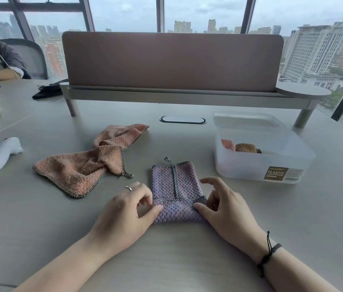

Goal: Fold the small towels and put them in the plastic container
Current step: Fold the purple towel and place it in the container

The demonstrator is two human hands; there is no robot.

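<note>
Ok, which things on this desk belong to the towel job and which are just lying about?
Job:
- purple towel, gripped at its near edge by left hand and right hand
- two orange towels, unfolded
- plastic container, folded towels inside

Lying about:
- white device
- black item
- desk divider

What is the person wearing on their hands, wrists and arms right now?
The left hand has a silver ring on one finger. The right hand has no ring in view; its wrist carries a dark cord bracelet with loose knotted ends. Both forearms are bare, with no sleeves visible.
</note>
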